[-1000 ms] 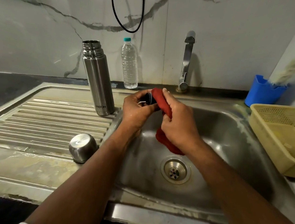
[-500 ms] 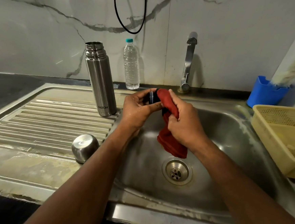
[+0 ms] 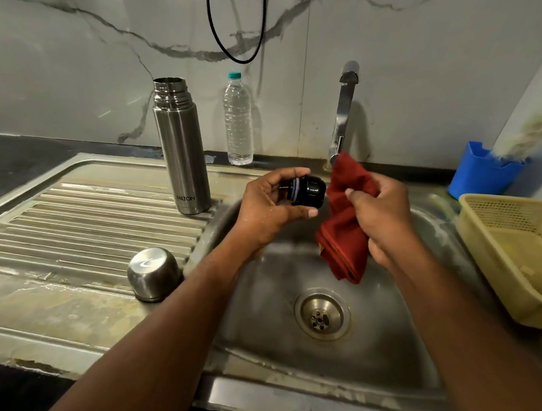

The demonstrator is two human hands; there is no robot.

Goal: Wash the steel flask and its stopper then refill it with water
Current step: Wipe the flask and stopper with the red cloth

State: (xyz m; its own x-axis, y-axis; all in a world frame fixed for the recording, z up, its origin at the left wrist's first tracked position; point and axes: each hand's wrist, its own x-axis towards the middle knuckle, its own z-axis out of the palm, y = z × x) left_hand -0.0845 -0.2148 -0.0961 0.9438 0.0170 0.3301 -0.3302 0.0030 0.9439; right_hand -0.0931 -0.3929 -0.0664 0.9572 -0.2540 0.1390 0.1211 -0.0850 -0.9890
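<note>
- My left hand (image 3: 272, 208) grips the black stopper (image 3: 308, 191) above the sink (image 3: 272, 335); my right hand (image 3: 380, 215) clutches one red cloth (image 3: 345, 230) just beside it.
- Left of the sink, on the ribbed steel drainboard (image 3: 83, 223): one open flask (image 3: 180, 146) marked "MILTON", one upturned steel cup (image 3: 154, 274).
- Behind the sink: one tap (image 3: 343, 113), one plastic bottle (image 3: 238, 118), marble wall (image 3: 80, 60).

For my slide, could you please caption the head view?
Over the sink, the left hand holds the black stopper and the right hand a red cloth.
</note>
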